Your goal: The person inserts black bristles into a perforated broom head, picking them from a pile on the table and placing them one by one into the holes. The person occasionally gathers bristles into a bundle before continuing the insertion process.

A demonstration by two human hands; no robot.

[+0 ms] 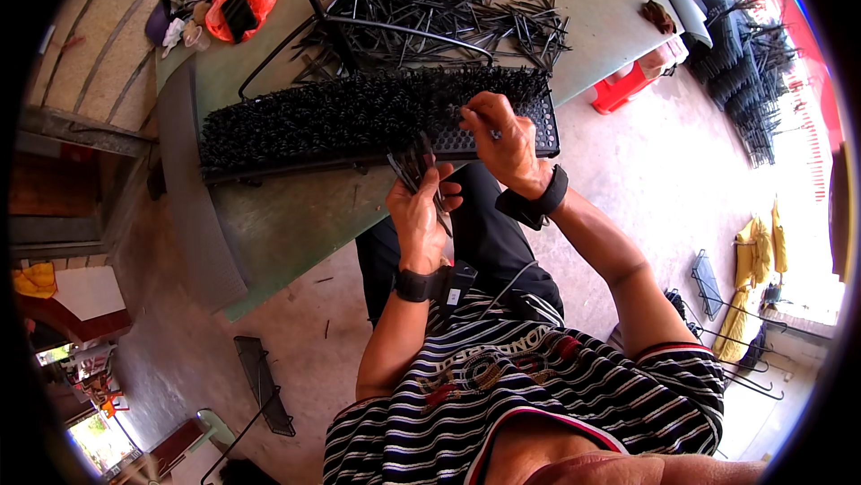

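Note:
A long black perforated tray (527, 115) with a wire handle (408, 29) lies across the table's near edge. Black bristle tufts (314, 119) cover most of it; bare holes show at its right end. My left hand (419, 220) is closed around a bundle of thin black plastic strips (413, 166), just below the tray's near rim. Over the bare holes, my right hand (504, 139) is closed, thumb and forefinger pinched beside the edge of the bristles. What sits in that pinch is too small to make out. Both wrists wear black bands.
A heap of loose black strips (430, 5) spreads over the far part of the green table (287, 225). An orange-red plastic bag (247, 5) with a dark object lies far left. Beyond the right edge are a red stool (621, 88) and stacked black racks (740, 63).

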